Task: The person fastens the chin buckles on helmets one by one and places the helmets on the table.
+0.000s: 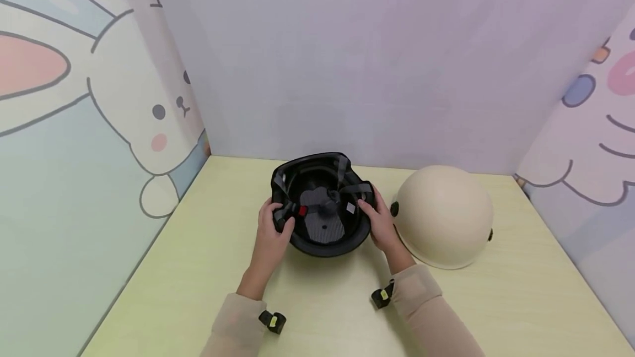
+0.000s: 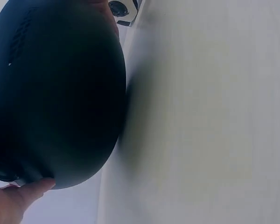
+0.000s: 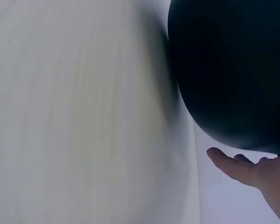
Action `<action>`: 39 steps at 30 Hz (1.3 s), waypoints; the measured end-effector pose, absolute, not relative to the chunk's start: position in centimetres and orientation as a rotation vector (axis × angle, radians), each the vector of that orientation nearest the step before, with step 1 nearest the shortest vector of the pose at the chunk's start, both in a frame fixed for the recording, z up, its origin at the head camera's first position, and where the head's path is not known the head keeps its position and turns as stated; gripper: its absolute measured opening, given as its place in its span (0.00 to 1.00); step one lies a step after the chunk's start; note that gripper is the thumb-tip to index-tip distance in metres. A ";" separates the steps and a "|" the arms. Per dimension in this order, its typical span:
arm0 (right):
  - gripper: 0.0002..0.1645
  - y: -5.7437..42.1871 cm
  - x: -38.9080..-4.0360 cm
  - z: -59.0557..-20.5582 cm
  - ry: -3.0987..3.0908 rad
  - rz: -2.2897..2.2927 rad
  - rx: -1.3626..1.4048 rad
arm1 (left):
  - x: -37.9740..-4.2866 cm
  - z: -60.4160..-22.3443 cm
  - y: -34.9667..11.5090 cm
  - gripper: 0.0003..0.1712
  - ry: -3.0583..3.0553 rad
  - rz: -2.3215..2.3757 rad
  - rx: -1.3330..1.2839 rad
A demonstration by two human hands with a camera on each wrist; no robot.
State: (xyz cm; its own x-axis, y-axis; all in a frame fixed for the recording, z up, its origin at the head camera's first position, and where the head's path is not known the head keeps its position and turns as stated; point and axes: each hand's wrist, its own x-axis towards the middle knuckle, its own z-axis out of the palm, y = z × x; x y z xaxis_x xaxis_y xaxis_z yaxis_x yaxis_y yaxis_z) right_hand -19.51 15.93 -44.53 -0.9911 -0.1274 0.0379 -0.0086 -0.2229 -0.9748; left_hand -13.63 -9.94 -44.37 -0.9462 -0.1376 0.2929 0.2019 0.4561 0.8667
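A black helmet (image 1: pixel 324 247) lies upside down, its padded inside with dark straps and a red buckle piece (image 1: pixel 302 210) facing up. At its left rim my left hand (image 1: pixel 269 230) grips the edge, thumb on the near side by the straps. On the opposite rim my right hand (image 1: pixel 381 226) holds on, with the thumb over the edge. In the left wrist view, the smooth outer shell (image 2: pixel 60 93) stands close to the table, and a left-hand finger touches it low down. The right wrist view shows fingers (image 3: pixel 231 168) of the right hand beside the shell.
A cream helmet (image 1: pixel 446 214) sits dome up on the pale yellow table (image 1: pixel 198 285), just right of my right hand. Walls with rabbit drawings (image 1: pixel 144 92) and a plain lilac backdrop (image 1: pixel 347 59) enclose the table. Both wrists carry small black cameras (image 1: pixel 274 322).
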 end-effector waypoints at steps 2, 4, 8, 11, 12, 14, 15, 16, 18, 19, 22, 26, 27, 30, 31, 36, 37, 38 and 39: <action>0.40 15.8 -19.4 -44.4 1.828 -2.483 -0.153 | -13.9 -44.3 -9.7 0.23 -2.398 -1.500 -0.052; 0.39 15.7 -19.2 -44.2 1.801 -2.541 -0.119 | -14.1 -44.3 -9.5 0.24 -2.404 -1.520 -0.050; 0.38 15.6 -18.9 -43.4 1.848 -2.595 -0.084 | -14.4 -44.7 -9.3 0.25 -2.424 -1.563 -0.024; 0.37 15.6 -18.8 -42.8 1.907 -2.614 -0.109 | -14.6 -45.1 -9.0 0.26 -2.437 -1.596 0.000; 0.37 15.6 -18.7 -42.6 1.926 -2.618 -0.123 | -14.6 -45.3 -8.9 0.26 -2.435 -1.614 0.004; 0.36 15.6 -18.5 -42.2 1.976 -2.619 -0.135 | -14.8 -45.5 -8.8 0.26 -2.433 -1.643 0.007; 0.36 15.6 -18.4 -42.0 2.012 -2.612 -0.136 | -14.8 -45.7 -8.6 0.26 -2.430 -1.661 0.009; 0.35 15.6 -18.4 -41.8 2.045 -2.603 -0.136 | -14.9 -45.8 -8.5 0.26 -2.430 -1.673 0.010; 0.35 15.6 -18.2 -41.5 2.098 -2.584 -0.132 | -15.0 -45.9 -8.4 0.27 -2.427 -1.697 0.011; 0.35 15.6 -18.1 -41.4 2.120 -2.573 -0.129 | -15.1 -46.1 -8.3 0.27 -2.423 -1.702 0.006; 0.35 15.7 -17.7 -41.0 2.177 -2.542 -0.117 | -15.3 -46.3 -8.1 0.27 -2.413 -1.718 -0.002; 0.34 15.8 -17.4 -40.4 2.258 -2.499 -0.093 | -15.7 -46.8 -7.7 0.26 -2.405 -1.744 0.002; 0.33 15.8 -17.3 -40.2 2.279 -2.487 -0.087 | -15.7 -46.9 -7.7 0.26 -2.405 -1.754 0.007; 0.33 15.8 -17.1 -39.8 2.327 -2.457 -0.068 | -15.8 -47.2 -7.4 0.26 -2.409 -1.780 0.020; 0.33 15.8 -17.1 -39.7 2.341 -2.447 -0.063 | -15.9 -47.3 -7.4 0.26 -2.408 -1.789 0.023; 0.33 15.6 -16.8 -39.1 2.477 -2.343 -0.022 | -16.0 -47.9 -6.9 0.25 -2.424 -1.827 0.014; 0.33 15.6 -16.7 -38.9 2.511 -2.316 -0.014 | -16.1 -48.1 -6.8 0.25 -2.432 -1.836 0.016; 0.33 15.6 -16.6 -38.8 2.549 -2.285 -0.009 | -16.1 -48.2 -6.7 0.26 -2.445 -1.844 0.017; 0.33 15.5 -16.5 -38.7 2.583 -2.255 -0.003 | -16.1 -48.3 -6.7 0.26 -2.455 -1.850 0.013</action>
